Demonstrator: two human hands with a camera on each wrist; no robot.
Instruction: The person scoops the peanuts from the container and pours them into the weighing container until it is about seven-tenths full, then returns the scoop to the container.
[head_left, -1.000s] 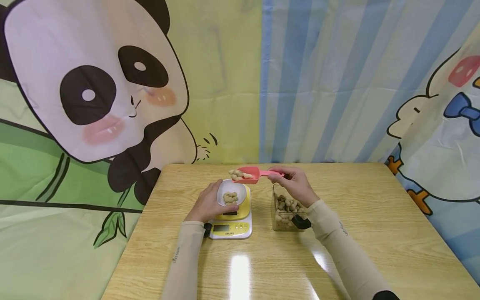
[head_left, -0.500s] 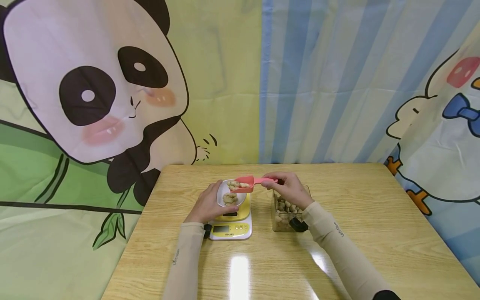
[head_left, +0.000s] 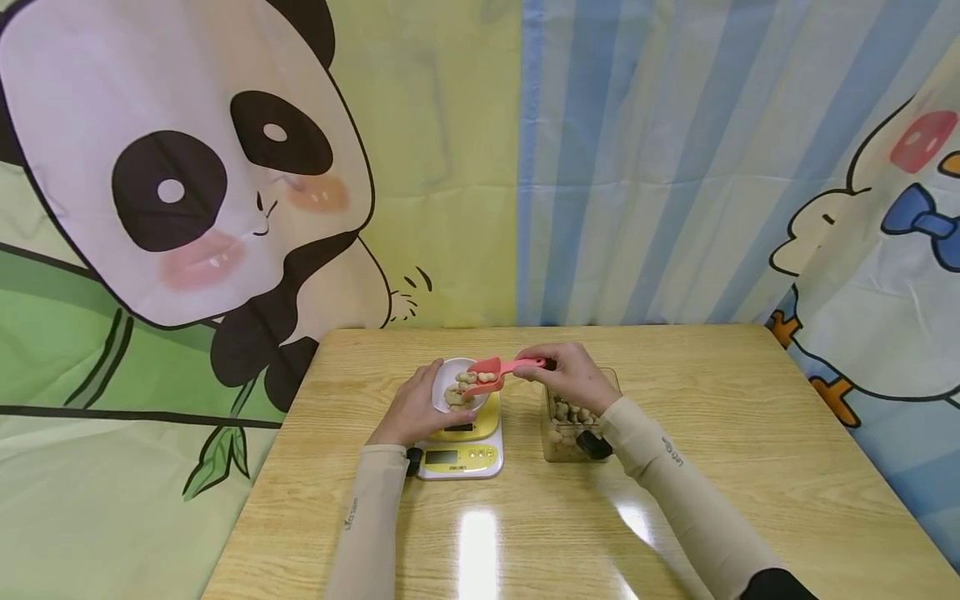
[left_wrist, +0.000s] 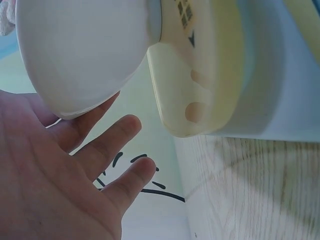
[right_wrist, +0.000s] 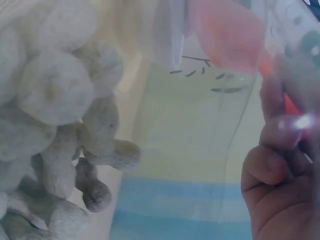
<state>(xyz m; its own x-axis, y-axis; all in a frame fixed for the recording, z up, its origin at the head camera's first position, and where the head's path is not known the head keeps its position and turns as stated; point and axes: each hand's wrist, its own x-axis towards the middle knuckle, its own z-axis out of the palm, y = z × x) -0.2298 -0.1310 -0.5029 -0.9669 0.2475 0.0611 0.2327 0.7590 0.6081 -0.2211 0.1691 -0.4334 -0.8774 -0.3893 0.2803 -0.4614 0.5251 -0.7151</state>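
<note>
My left hand (head_left: 412, 408) holds a small white bowl (head_left: 446, 377) by its sides, thumb in front and fingers behind. The bowl is over the yellow platform of a kitchen scale (head_left: 461, 468); in the left wrist view the bowl's base (left_wrist: 154, 20) meets or nearly meets that platform (left_wrist: 175, 95). Unshelled peanuts (head_left: 453, 397) lie in the bowl. Gripped by its handle in my right hand (head_left: 570, 377) is a pink scoop (head_left: 491, 365), tilted over the bowl with several peanuts at its lip. Whether any are falling cannot be made out.
To the right of the scale stands a clear container (head_left: 553, 454) with a black handle (head_left: 594, 445), holding many peanuts (right_wrist: 55, 87). My right forearm passes beside it. A printed curtain (head_left: 450, 167) hangs behind the wooden table (head_left: 712, 400).
My right hand has carried the scoop left and down over the bowl, and the scoop has tipped toward it. The left hand and bowl have stayed in place.
</note>
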